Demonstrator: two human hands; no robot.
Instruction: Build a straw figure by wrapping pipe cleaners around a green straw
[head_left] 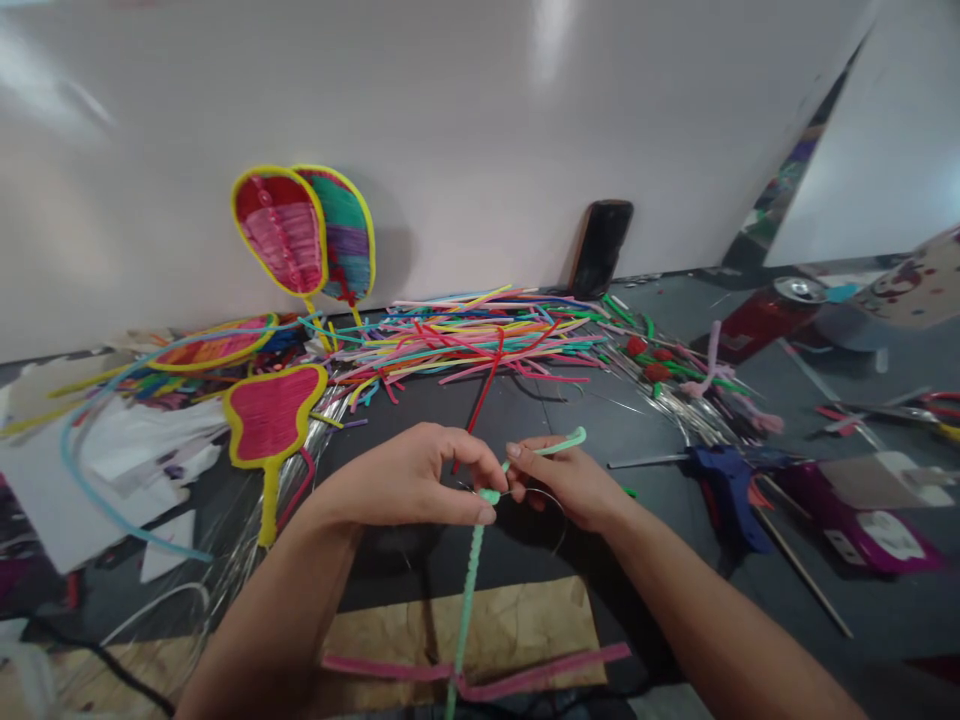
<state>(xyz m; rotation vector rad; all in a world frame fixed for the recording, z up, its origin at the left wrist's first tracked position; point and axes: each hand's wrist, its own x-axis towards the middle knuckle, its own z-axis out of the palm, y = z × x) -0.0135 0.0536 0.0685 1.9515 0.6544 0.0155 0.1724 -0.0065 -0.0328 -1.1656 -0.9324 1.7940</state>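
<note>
My left hand [442, 475] pinches a mint-green pipe cleaner [470, 575] between thumb and fingers, where a small green bend shows. My right hand [562, 478], close beside it, is closed on the other stretch of the same pipe cleaner, whose hooked end [576, 437] sticks out past the fingers. A thin wire [562, 520] curves in a loop below the right hand. The long green part looks twisted and runs down towards me. A pink pipe cleaner [547, 672] crosses it near the bottom.
Loose coloured pipe cleaners [480, 340] lie along the wall. Fan-shaped pieces [281, 230] lean there, and a pink one [274, 415] lies left. A phone [602, 245] stands behind. To the right are a drink can [765, 318], a blue glue gun [727, 495] and a purple packet [855, 525].
</note>
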